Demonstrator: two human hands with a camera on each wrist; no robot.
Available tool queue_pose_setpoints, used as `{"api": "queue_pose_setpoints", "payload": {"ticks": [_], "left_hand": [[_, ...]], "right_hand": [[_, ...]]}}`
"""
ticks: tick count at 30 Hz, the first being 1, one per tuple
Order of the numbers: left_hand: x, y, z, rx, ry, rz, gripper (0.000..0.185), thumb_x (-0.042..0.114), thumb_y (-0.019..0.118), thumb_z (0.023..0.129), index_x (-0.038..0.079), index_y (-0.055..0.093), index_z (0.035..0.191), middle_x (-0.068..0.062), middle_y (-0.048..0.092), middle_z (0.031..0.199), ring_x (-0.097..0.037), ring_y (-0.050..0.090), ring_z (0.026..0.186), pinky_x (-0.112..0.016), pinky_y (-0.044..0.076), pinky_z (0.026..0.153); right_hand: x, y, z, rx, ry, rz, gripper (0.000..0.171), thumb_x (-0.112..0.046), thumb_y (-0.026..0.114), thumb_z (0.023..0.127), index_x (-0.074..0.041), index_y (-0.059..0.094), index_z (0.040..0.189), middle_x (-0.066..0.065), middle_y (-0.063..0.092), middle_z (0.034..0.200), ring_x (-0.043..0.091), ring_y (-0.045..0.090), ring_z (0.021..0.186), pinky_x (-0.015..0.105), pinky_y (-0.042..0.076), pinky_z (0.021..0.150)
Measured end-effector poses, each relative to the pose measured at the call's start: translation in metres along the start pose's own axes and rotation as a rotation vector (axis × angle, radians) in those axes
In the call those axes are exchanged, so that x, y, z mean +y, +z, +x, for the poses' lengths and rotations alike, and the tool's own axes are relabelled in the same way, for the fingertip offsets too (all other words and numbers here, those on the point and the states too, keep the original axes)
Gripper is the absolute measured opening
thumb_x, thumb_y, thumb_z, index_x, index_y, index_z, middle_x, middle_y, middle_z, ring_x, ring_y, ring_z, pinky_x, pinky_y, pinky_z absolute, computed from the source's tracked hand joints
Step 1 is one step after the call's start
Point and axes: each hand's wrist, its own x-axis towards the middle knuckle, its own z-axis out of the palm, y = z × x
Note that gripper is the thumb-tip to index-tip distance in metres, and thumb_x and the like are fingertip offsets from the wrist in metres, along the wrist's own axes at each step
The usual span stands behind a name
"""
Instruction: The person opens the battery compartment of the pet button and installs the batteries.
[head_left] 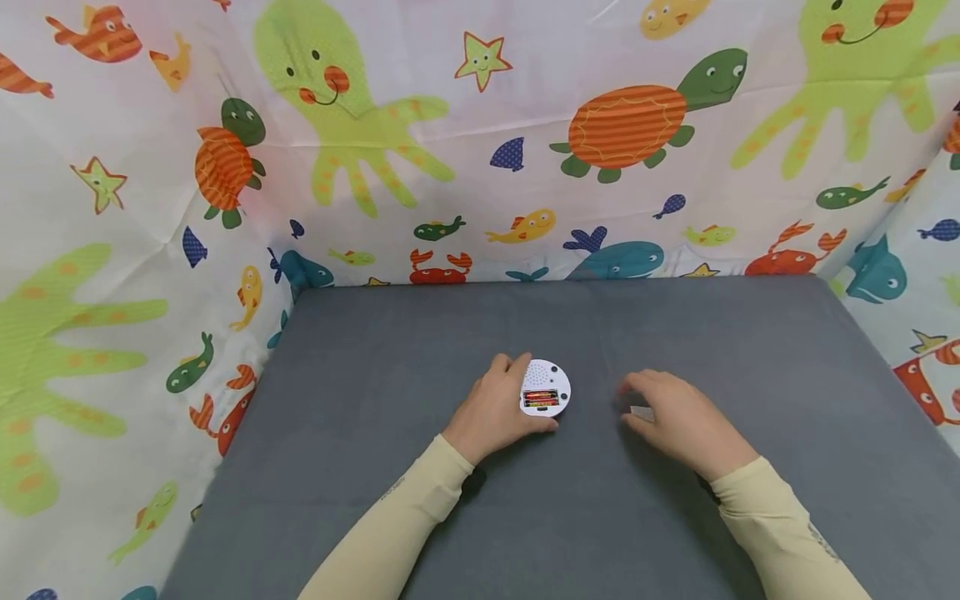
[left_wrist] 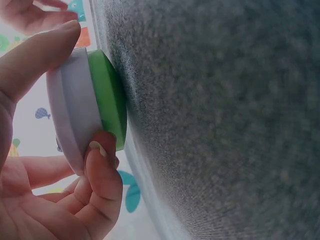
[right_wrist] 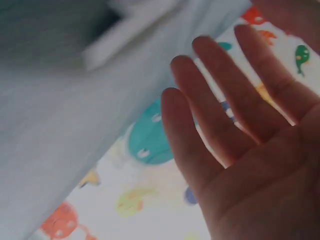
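The round white device (head_left: 534, 377) sits near the middle of the table between your 2 hands, its underside facing up and its green part (left_wrist: 107, 95) down against the cloth. Its battery bay is uncovered, with red-and-black batteries (head_left: 541, 398) lying in it, so the step in hand appears to be work on that bay. Your left hand (head_left: 498, 410) holds the rim, thumb and fingers curled around it. Your right hand (head_left: 684, 417) is well apart from it, fingers loosely spread and slightly blurred, just beside a small white piece (head_left: 642, 412) that may be the cover. If so, the next move calls for a thumb-and-finger pinch on that piece while your left hand steadies the device. Beneath is a dark grey tabletop (head_left: 375, 350); behind and at both sides hangs white fabric (head_left: 465, 117) printed with turtles, octopuses, crabs and fish.
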Motion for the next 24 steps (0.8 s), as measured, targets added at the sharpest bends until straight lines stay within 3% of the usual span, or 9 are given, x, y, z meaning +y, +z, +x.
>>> {"api": "queue_pose_setpoints", "payload": {"ticks": [7,15,19,24], "left_hand": [[0.002,0.000,-0.001,-0.001,0.007,0.006,0.105,0.053,0.094,0.081,0.011,0.044,0.164,-0.010,0.056,0.143,-0.019,0.063,0.105,-0.035,0.059,0.091],[0.001,0.000,-0.002,0.000,0.003,0.021,0.104,0.053,0.094,0.080,0.012,0.045,0.163,-0.010,0.057,0.144,-0.020,0.064,0.105,-0.035,0.059,0.089],[0.001,0.000,-0.002,-0.008,-0.007,0.014,0.105,0.053,0.094,0.081,0.012,0.045,0.164,-0.011,0.056,0.145,-0.020,0.064,0.106,-0.035,0.059,0.090],[0.002,-0.001,-0.001,-0.014,-0.017,0.018,0.105,0.054,0.094,0.081,0.012,0.045,0.164,-0.010,0.057,0.144,-0.019,0.064,0.105,-0.035,0.059,0.089]], "right_hand": [[0.019,0.002,-0.024,0.019,-0.003,-0.075,0.025,-0.006,0.087,0.082,-0.021,0.069,0.089,-0.005,0.068,0.089,0.017,0.062,0.083,0.043,0.053,0.074],[0.024,0.005,-0.028,0.047,-0.008,-0.102,0.025,-0.002,0.087,0.080,-0.020,0.070,0.081,-0.007,0.064,0.082,0.014,0.058,0.075,0.040,0.050,0.067],[0.018,0.004,-0.023,0.056,-0.012,-0.108,0.024,-0.004,0.086,0.081,-0.020,0.070,0.082,-0.006,0.065,0.083,0.013,0.059,0.076,0.041,0.052,0.069],[-0.007,-0.001,-0.006,0.084,-0.050,-0.103,0.018,-0.005,0.084,0.084,-0.019,0.071,0.084,-0.005,0.067,0.084,0.015,0.060,0.078,0.042,0.054,0.072]]}}
